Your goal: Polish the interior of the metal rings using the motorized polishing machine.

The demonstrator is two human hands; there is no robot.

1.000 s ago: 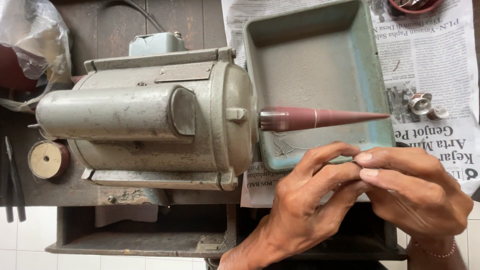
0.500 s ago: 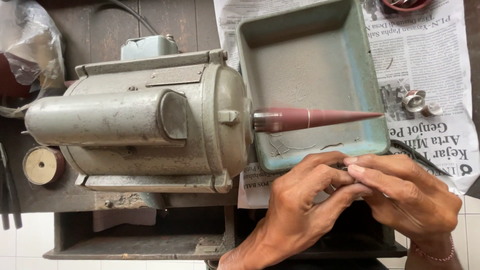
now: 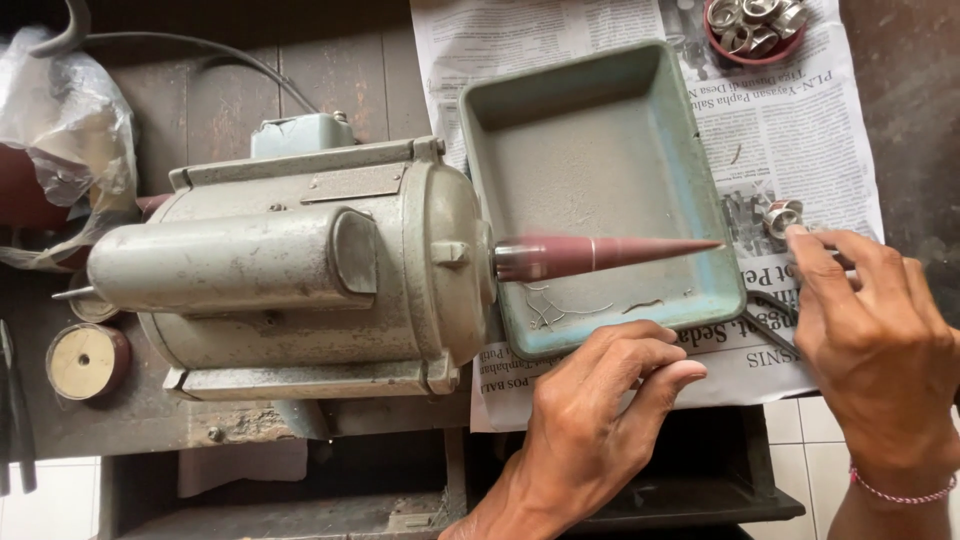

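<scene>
My right hand (image 3: 870, 330) reaches over the newspaper (image 3: 800, 110), its index fingertip touching a pair of small metal rings (image 3: 782, 214) right of the tray. My left hand (image 3: 600, 410) hovers at the tray's front edge with thumb and fingers curled together; I cannot see anything between them. A reddish tapered spindle (image 3: 610, 253) sticks out of a big grey-green motor (image 3: 300, 270) and points right over the shallow green metal tray (image 3: 600, 80). A few thin wire scraps (image 3: 560, 305) lie in the tray.
A red bowl (image 3: 752, 28) with several metal rings sits at the top on the newspaper. A thin dark tool (image 3: 768, 322) lies under my right hand. Plastic bag (image 3: 60, 120), a round disc (image 3: 85, 360) and plier handles (image 3: 15, 420) are at the left.
My hands were pressed together in front of the tray. They have parted: the right one moved up and right to the metal rings, while the left stayed by the tray's edge.
</scene>
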